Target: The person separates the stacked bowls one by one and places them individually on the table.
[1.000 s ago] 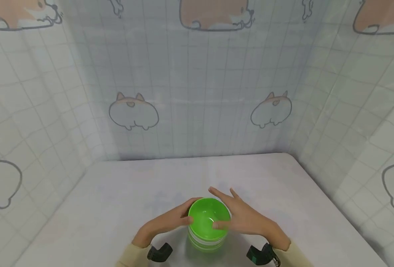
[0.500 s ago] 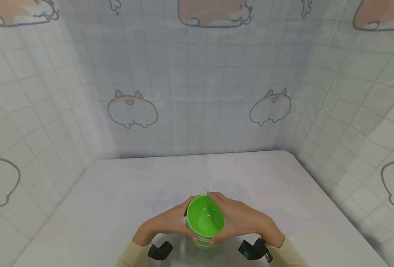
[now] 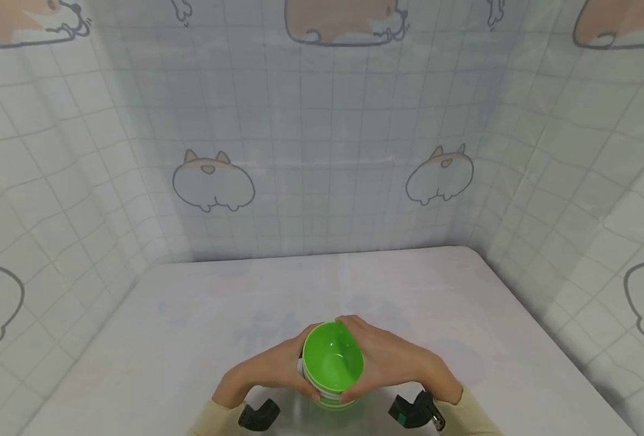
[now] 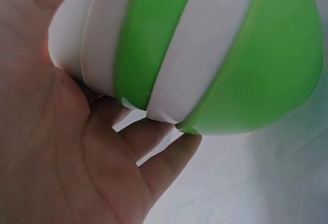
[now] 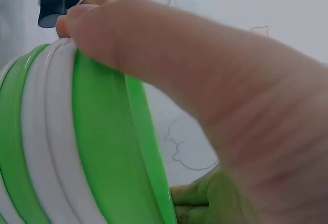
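Observation:
A stack of nested green and white bowls stands near the table's front, with a green bowl (image 3: 332,357) on top, its mouth facing up. My left hand (image 3: 278,366) grips the stack from the left, thumb at the front and fingers reaching round the far side. From the other side my right hand (image 3: 389,360) holds the top green bowl, its thumb near the left one. Several green and white bands (image 4: 154,44) show in the left wrist view, with fingertips against the undersides. In the right wrist view, the thumb (image 5: 154,44) lies over the upper bowls' edges.
The white table (image 3: 218,303) has a pale, faintly blotched cover. Behind it and at both sides hangs a grid-patterned curtain (image 3: 327,200) with cartoon dogs. Dark camera mounts (image 3: 260,415) sit at both wrists.
A second ago the right hand's fingers were spread, with the thumb over the bowl's mouth. It has come in and taken hold of the right side. The left hand has stayed on the stack.

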Tool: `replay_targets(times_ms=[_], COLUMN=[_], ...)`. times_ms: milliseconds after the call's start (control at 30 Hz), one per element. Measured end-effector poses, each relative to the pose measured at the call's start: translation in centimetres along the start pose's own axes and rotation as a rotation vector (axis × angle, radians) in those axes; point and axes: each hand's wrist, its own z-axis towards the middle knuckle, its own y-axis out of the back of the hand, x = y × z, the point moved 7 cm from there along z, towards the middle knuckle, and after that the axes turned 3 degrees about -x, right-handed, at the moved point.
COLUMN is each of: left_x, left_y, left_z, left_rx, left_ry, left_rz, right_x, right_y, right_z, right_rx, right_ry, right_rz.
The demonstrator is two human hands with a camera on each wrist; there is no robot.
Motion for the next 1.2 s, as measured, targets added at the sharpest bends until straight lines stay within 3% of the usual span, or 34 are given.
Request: replay_targets(times_ms=[367,667,933,1200], left_x=[0.4,0.1,-0.2,-0.3], left_y=[0.0,-0.2,-0.8,-0.4], left_z=[0.4,0.8,0.8,1.0], left_rx=[0.01,0.023,0.02,-0.001], left_ry=[0.047,0.01,0.009,0.025], left_rz=[0.042,0.011,0.022,0.035], right_x=[-0.3,-0.5,-0.1,0.0], right_y=[0.4,1.0,0.9,1.2], right_z=[-0.2,-0.3,-0.8,-0.5], right_rx=[-0.044,-0.072,-0.077,-0.085], right_ry=[0.008,0.002,0.01,0.026], right_rz=[0.062,0.025,0.023,0.01])
